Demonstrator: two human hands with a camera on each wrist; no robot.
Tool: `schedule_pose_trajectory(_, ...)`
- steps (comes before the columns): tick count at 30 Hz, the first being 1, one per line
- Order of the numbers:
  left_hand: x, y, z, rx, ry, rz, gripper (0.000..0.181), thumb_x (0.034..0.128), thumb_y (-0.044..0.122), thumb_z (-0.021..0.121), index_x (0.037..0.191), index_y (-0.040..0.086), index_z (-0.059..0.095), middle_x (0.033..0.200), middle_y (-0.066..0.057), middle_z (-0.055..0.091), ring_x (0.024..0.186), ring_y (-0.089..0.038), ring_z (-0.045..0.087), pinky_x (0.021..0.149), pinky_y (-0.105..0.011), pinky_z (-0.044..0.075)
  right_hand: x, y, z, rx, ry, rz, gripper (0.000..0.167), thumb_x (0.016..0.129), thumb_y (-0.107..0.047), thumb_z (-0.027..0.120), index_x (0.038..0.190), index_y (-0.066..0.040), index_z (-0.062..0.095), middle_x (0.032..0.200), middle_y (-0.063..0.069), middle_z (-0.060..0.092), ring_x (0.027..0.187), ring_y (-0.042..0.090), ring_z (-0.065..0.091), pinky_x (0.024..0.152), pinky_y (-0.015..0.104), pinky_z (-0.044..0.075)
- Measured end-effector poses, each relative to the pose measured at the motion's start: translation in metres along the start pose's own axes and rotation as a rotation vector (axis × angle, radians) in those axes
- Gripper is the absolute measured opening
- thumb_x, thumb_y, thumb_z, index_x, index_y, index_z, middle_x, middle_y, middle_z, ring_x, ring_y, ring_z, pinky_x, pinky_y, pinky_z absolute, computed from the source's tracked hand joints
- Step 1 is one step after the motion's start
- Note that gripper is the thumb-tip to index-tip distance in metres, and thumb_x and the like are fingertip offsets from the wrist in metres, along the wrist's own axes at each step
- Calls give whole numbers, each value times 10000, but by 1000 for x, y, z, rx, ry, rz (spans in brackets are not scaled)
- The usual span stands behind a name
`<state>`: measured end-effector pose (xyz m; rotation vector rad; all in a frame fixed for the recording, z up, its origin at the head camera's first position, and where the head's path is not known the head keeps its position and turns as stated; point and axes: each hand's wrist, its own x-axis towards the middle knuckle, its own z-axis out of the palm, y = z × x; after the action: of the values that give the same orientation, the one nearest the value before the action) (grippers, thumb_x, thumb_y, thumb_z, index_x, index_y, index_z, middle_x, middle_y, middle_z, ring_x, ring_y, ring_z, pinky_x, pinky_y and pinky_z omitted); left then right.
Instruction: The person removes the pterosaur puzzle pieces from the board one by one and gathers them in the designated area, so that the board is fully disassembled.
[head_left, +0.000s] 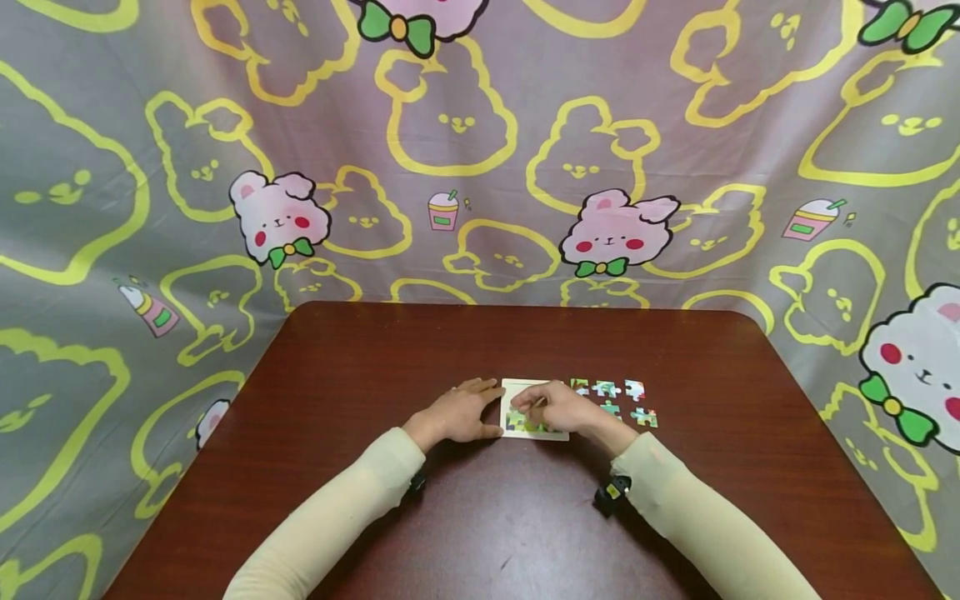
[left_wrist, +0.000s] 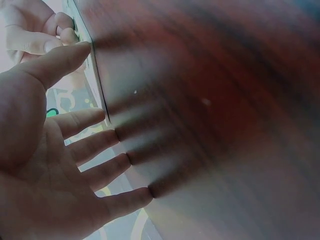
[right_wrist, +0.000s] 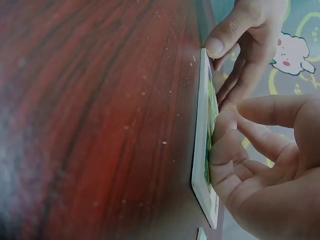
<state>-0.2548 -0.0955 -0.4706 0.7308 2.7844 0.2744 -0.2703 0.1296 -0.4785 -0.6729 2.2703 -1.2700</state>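
A small jigsaw board (head_left: pixel 536 436) with a pale rim lies on the table, green and yellow pieces (head_left: pixel 517 421) filling its near part. My left hand (head_left: pixel 467 411) rests at its left side with fingers spread; in the left wrist view the thumb (left_wrist: pixel 67 60) touches the board's edge and the fingertips meet the tabletop. Over the board is my right hand (head_left: pixel 558 407), its fingers bent down onto the picture. The right wrist view shows thumb and index finger close together above the board's rim (right_wrist: pixel 198 150); whether a piece sits under or between them is hidden.
Several loose jigsaw pieces (head_left: pixel 634 389) lie on the brown table (head_left: pixel 375 350) just right of the board, some partly behind the right hand. A patterned curtain (head_left: pixel 480 200) hangs behind the table and along its sides. Each wrist carries a small black device (head_left: pixel 612 493).
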Motion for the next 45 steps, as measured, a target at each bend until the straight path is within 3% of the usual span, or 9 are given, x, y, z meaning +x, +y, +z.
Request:
schedule_pose_trajectory(8, 0, 1, 0, -3, -15, -10, 737, 919, 493, 666, 1534, 180, 409, 1625, -87, 339, 1502, -339, 310, 1162, -578, 351, 3, 2, 1, -47, -3, -32, 419, 822, 74, 521, 1213, 52, 669, 1052, 204, 698, 815, 123, 580, 640, 228, 468)
schedule_pose_trajectory(17, 0, 1, -1, 11, -22, -16, 740, 925, 492, 659, 1544, 187, 392, 1633, -80, 324, 1508, -339, 297, 1173, -572, 338, 2, 2, -1, 54, -26, 16, 442, 855, 93, 465, 1260, 58, 639, 1039, 202, 697, 700, 122, 523, 518, 187, 375)
schedule_pose_trajectory(25, 0, 1, 0, 9, -31, -24, 740, 924, 494, 661, 1544, 192, 392, 1635, -75, 320, 1512, -332, 292, 1175, -571, 336, 2, 2, 1, 21, -6, 13, 480, 801, 109, 468, 1239, 49, 654, 1145, 224, 692, 881, 150, 601, 543, 215, 419)
schedule_pose_trajectory(38, 0, 2, -1, -3, -24, -18, 739, 919, 498, 665, 1538, 189, 404, 1631, -79, 328, 1511, -336, 293, 1174, -569, 337, 2, 2, 0, 71, -13, 22, 478, 801, 123, 476, 1245, 68, 645, 1088, 230, 679, 728, 121, 538, 511, 182, 380)
schedule_pose_trajectory(45, -1, 3, -4, -2, -30, -20, 737, 922, 487, 667, 1542, 194, 396, 1633, -76, 326, 1509, -336, 298, 1175, -568, 337, 2, 1, 0, 34, -10, 51, 483, 805, 105, 492, 1259, 52, 650, 1101, 205, 696, 695, 110, 542, 527, 203, 407)
